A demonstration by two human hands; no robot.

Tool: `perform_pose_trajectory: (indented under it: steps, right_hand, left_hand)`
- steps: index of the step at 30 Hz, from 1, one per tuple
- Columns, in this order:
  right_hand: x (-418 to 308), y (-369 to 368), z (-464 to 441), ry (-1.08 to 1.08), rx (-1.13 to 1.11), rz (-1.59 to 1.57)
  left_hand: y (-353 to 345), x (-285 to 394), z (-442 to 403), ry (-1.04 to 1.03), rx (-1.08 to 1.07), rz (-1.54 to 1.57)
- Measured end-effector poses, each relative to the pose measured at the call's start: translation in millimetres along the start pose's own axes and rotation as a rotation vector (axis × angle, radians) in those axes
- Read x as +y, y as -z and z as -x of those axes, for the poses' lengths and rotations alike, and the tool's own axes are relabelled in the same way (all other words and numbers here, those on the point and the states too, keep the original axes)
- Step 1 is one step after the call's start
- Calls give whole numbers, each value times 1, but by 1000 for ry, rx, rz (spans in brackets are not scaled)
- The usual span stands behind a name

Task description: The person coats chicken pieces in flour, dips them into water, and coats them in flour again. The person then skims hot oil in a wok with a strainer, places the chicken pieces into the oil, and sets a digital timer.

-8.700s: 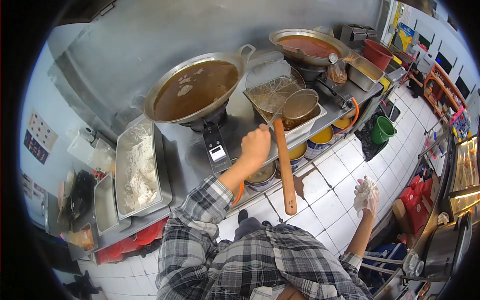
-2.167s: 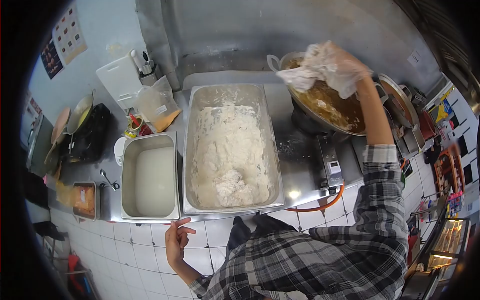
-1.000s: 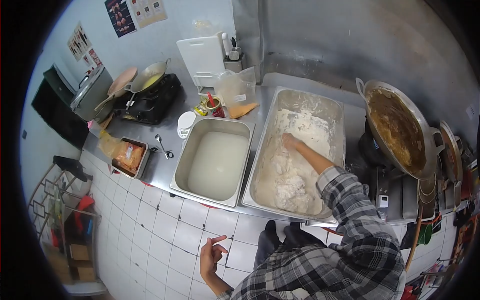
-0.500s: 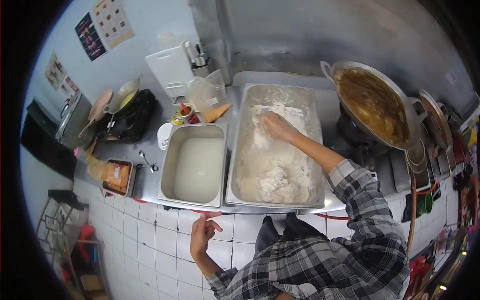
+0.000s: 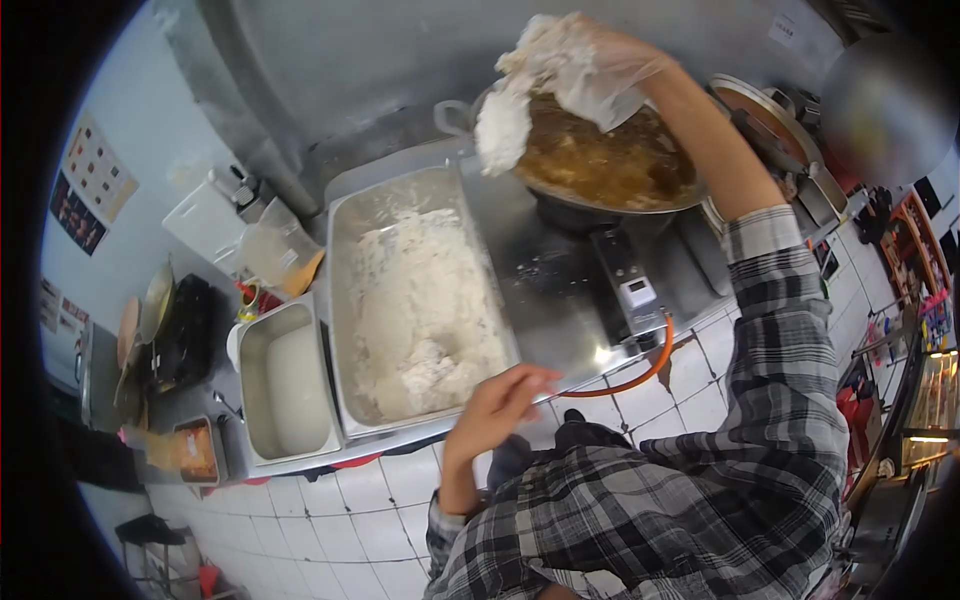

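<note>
My right hand (image 5: 612,62), in a clear flour-dusted glove, is closed on a floured piece (image 5: 503,130) that hangs at the left rim of the wok (image 5: 600,208). Brown oil with foam fills the wok. Left of it, a large metal tray (image 5: 337,330) contains white flour (image 5: 415,270), with a coated lump (image 5: 432,375) near its front end. My left hand (image 5: 500,405) is bare and empty beside the tray's front right corner, fingers loosely bent and apart, slightly blurred.
A metal pan of whitish liquid (image 5: 298,395) adjoins the flour tray. Farther left are a small tray of orange-brown food (image 5: 198,450) and a black stove (image 5: 185,335). An orange hose (image 5: 655,368) curves below the burner control. Another wok (image 5: 765,115) stands at the right.
My right hand has moved from the flour tray up to the wok, now with a floured piece in it. My left hand has moved right and nearer the counter edge. The view has turned right.
</note>
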State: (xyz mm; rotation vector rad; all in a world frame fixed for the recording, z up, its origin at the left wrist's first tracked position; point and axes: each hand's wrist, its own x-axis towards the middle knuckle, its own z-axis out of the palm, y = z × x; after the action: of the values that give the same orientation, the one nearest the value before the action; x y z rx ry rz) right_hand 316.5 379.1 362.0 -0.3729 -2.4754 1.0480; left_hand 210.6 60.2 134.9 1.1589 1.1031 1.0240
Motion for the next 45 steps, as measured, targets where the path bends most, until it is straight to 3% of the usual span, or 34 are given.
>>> perform_pose_trajectory:
  steps: [1,4,7,9,11,13,14,15,16,17,19,24,26,29,32,34,40,45]
  right_hand:
    - [-7,23,18,-280,25,-219]
    - [-10,72,76,-137,117,823]
    - [102,155,113,53,34,1265]
    - [165,175,139,160,1,1488]
    - [177,168,149,76,24,1429]
    - [175,151,164,-184,70,1102]
    - [195,151,167,-161,100,1204]
    - [223,146,173,-137,131,1303]
    - [247,144,178,-110,165,1401]
    - [254,146,179,-50,47,1415]
    - [263,139,187,-123,98,1230]
    - [276,133,184,-68,147,1145]
    - [247,143,170,-58,50,1252]
    - [141,122,159,-26,20,990]
    - [142,113,138,2,236,263]
    - [114,112,111,-144,145,517]
    - [-23,29,78,-83,72,221]
    - [-128,-9,56,-185,4,-120]
  left_hand:
    - [-23,-11,-32,-59,-8,-115]
    - [-87,-60,-127,-89,135,-442]
    - [-135,-99,-196,-149,489,-826]
    - [-146,-105,-223,-60,488,-873]
    - [-150,-118,-239,-44,527,-934]
    - [-148,-122,-241,-85,536,-904]
    - [-145,-123,-239,-102,540,-893]
    - [-144,-126,-234,-266,612,-915]
    - [-142,-123,-227,-240,562,-724]
    - [-142,-112,-219,-219,515,-532]
    - [-142,-111,-205,-179,417,-174]
    - [-147,-84,-163,-198,335,272]
    - [-145,-72,-149,-227,333,364]
    - [-143,-43,-118,-223,382,343]
    - [-136,-20,-86,-232,468,282]
    - [-133,-5,-66,-320,568,231]
    - [-107,78,14,-561,874,85]
    - [-83,210,106,-808,1151,-141]
